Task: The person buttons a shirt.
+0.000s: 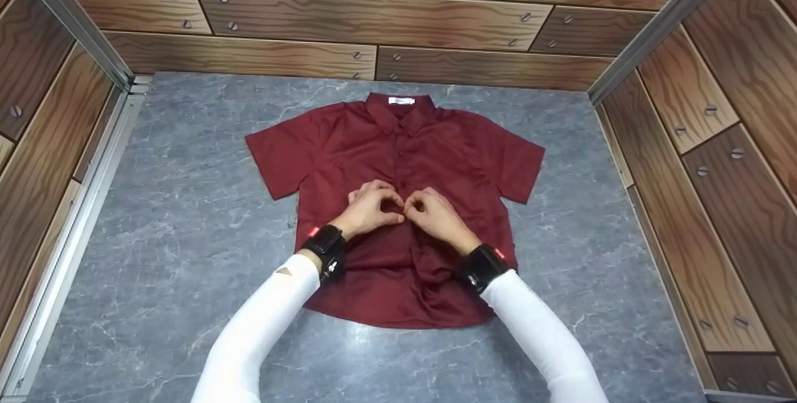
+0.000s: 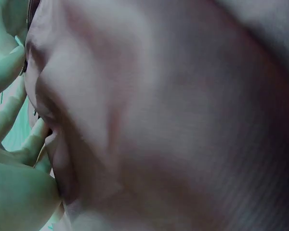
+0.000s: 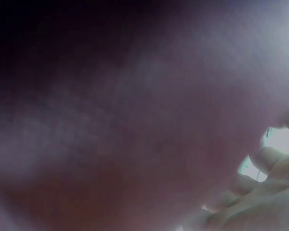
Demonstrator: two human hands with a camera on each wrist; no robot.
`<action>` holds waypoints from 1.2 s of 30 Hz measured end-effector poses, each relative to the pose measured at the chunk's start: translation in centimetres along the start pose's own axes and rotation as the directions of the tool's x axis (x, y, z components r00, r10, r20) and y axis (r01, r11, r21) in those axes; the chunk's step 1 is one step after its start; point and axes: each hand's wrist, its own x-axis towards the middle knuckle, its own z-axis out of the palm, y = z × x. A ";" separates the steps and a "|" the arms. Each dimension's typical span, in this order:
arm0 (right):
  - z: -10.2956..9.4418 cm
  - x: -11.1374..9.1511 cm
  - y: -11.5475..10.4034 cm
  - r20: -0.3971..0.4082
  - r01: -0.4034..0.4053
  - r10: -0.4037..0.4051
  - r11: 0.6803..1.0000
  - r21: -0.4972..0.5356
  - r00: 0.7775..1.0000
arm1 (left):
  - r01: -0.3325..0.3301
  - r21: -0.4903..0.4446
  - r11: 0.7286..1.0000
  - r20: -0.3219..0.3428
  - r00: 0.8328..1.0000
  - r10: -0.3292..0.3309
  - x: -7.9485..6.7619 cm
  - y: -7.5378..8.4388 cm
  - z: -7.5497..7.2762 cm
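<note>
A dark red short-sleeved shirt point(image 1: 448, 141) lies front up, its collar point(image 1: 401, 116) pointing away from me and a white label point(image 1: 401, 101) inside the neck. At the middle of the button front, my left hand point(image 1: 372, 208) pinches the cloth between thumb and forefinger. Close against it, my right hand point(image 1: 439, 216) pinches the same strip from the other side. Any button between the fingertips is hidden. Shirt cloth fills most of the left wrist view, with the left fingers point(image 2: 12, 110) at its edge. Blurred cloth point(image 3: 135, 125) covers most of the right wrist view.
The shirt rests on a grey marbled tabletop point(image 1: 193, 203). Wood-patterned panels point(image 1: 299, 14) stand behind it and on both sides, with metal rails point(image 1: 68, 17) at the corners. Folds bunch the lower front of the shirt near the right wrist.
</note>
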 end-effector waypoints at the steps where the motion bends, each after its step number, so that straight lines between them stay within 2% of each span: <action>1: 0.0 0.0 0.0 0.003 -0.006 0.006 1.000 0.005 1.000 | 0.000 0.012 1.000 -0.004 1.000 0.000 0.0 0.0 0.1; 6: -0.1 0.1 0.0 0.015 -0.014 0.014 1.000 0.020 1.000 | -0.008 0.035 0.999 -0.041 0.999 0.009 0.0 -0.2 0.4; 14: -0.1 0.1 0.0 0.026 -0.018 0.018 1.000 0.024 1.000 | -0.019 -0.003 1.000 -0.093 0.996 0.019 0.0 -0.5 0.4; 22: -0.7 0.1 0.3 0.053 -0.063 0.062 0.997 0.034 0.997 | 0.000 -0.026 1.000 -0.079 0.997 -0.002 0.2 -0.6 0.3; 31: -1.2 0.3 0.0 0.157 -0.066 0.083 0.992 -0.108 0.984 | -0.017 -0.027 0.999 -0.040 0.999 0.016 0.2 -0.5 0.0; 36: -1.6 0.4 0.0 0.195 -0.080 0.102 0.990 -0.120 0.975 | -0.012 -0.032 0.999 -0.018 1.000 0.012 0.1 -0.3 -0.2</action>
